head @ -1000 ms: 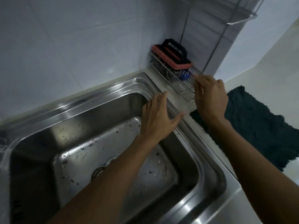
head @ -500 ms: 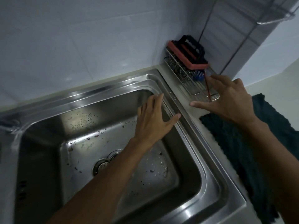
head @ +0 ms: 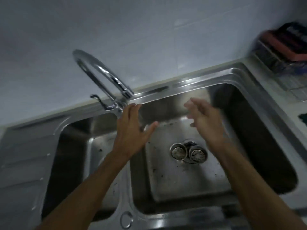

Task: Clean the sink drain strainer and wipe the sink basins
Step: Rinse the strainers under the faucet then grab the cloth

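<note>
Two bare hands over a steel double sink (head: 182,87). Left hand (head: 131,131) open, fingers spread flat, holding nothing, hovering above the divider between the basins, just beside the faucet (head: 103,75) base at 11 o'clock. Right hand (head: 206,122) open too, fingers loosely curled, blurred, empty, above the right basin (head: 249,146). Drain strainer (head: 189,152) lying in the right basin floor near centre, at 6 o'clock from the right hand, among dark specks of debris. Left basin (head: 74,146) at 9 o'clock. Wire rack (head: 272,60) with an orange-and-black scrubber (head: 285,41) on the counter at 2 o'clock, blurred.
</note>
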{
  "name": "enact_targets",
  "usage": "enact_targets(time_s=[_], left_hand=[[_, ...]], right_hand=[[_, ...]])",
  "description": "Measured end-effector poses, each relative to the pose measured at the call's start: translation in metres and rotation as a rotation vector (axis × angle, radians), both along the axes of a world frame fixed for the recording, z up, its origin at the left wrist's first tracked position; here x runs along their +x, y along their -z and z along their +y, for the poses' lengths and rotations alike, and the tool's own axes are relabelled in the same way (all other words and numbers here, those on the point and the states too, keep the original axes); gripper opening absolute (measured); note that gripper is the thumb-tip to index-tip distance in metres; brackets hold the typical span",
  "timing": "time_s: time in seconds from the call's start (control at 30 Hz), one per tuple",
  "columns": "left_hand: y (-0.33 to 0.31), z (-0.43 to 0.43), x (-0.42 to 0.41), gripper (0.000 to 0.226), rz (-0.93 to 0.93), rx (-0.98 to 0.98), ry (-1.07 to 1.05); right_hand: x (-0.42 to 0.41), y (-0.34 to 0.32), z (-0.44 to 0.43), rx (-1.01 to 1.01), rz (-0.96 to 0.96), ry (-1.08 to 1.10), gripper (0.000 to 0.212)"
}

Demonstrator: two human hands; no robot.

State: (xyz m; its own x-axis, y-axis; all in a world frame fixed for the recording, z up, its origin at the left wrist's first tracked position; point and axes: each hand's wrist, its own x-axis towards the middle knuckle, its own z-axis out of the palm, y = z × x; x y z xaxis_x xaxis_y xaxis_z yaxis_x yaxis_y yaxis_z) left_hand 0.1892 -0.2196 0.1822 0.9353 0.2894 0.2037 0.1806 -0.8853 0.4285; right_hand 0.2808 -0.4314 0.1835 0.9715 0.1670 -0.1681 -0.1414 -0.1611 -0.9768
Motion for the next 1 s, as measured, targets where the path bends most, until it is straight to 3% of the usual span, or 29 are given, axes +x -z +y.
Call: enact_targets(time_s=[0.1, 0.23, 0.43, 0.73, 0.87, 0.93, 1.0], left_hand=[[-0.014, 0.066, -0.034, 0.081, 0.018, 0.102, -0.104], [-0.022, 0.124, -0.031, 0.088, 0.039, 0.276, -0.064], [-0.006, 0.155, -0.019, 0.089, 0.076, 0.328, 0.089], [-0.005, 0.185, 0.01, 0.079, 0.056, 0.21, 0.072], [-0.005, 0.179, 0.007, 0.076, 0.01, 0.145, 0.062], [0.004, 0.152, -0.012, 0.07, -0.081, 0.064, 0.047], [0.021, 0.116, -0.034, 0.063, -0.09, 0.018, 0.117]], right_hand=[[-0.035, -0.004, 0.086, 0.492, 0.44, -0.121, 0.021], [-0.051, -0.003, 0.167, 0.821, 0.643, -0.161, 0.042], [-0.038, 0.003, 0.231, 0.956, 0.73, -0.059, 0.054], [-0.04, 0.005, 0.247, 0.99, 0.677, 0.014, 0.052], [-0.056, 0.005, 0.222, 0.87, 0.619, -0.064, 0.046], [-0.074, 0.012, 0.19, 0.558, 0.527, -0.202, 0.039], [-0.09, 0.027, 0.146, 0.065, 0.382, -0.375, 0.031]])
